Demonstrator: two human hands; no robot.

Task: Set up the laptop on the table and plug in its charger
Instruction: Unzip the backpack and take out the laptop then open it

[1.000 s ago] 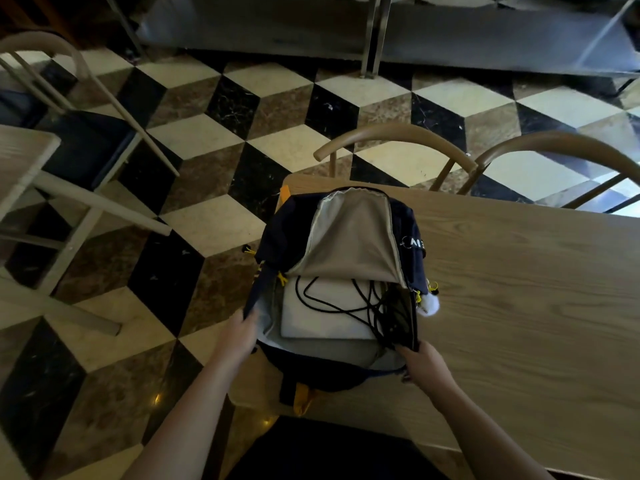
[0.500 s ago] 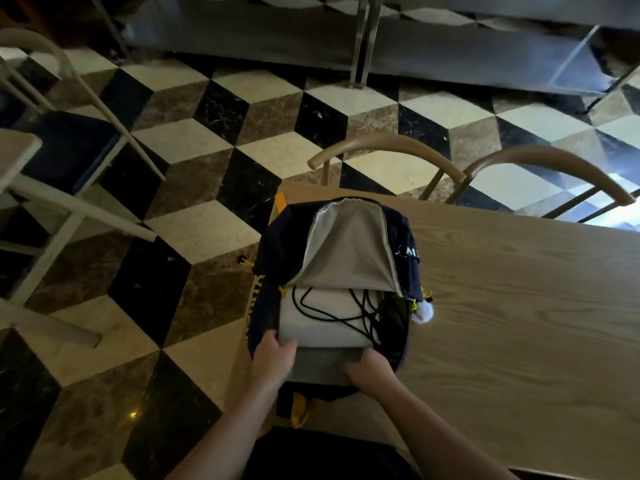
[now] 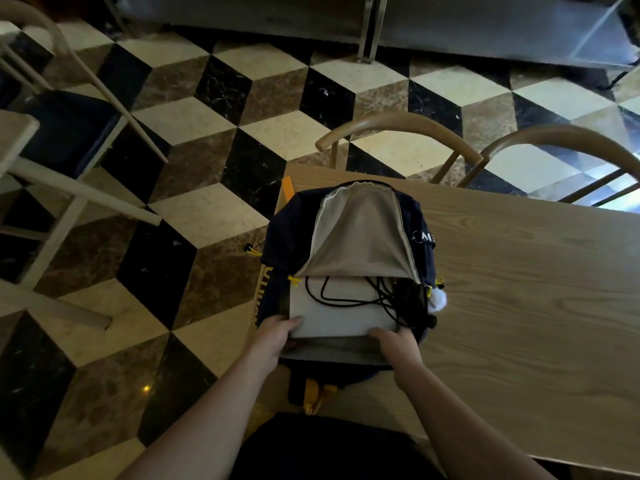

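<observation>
Cafe-type room, tiled floor w/ chairs & steel furniture.

Floor [image 3: 214, 119] in cube-pattern tiles (black, cream, brown marble) fills upper & left of frame. Two curved-back wooden chairs: one upper center [image 3: 398, 126], another upper right [image 3: 568, 140], both tucked just behind far edge of the wood surface, backs nearly touching. Pale-framed chair w/ dark blue seat cushion [image 3: 69, 123] at upper left, beside corner of a second light tabletop [image 3: 14, 133] at left edge. Steel bench/counter base [image 3: 450, 26] along top of frame, w/ a metal post [image 3: 369, 27] standing on the floor.
</observation>
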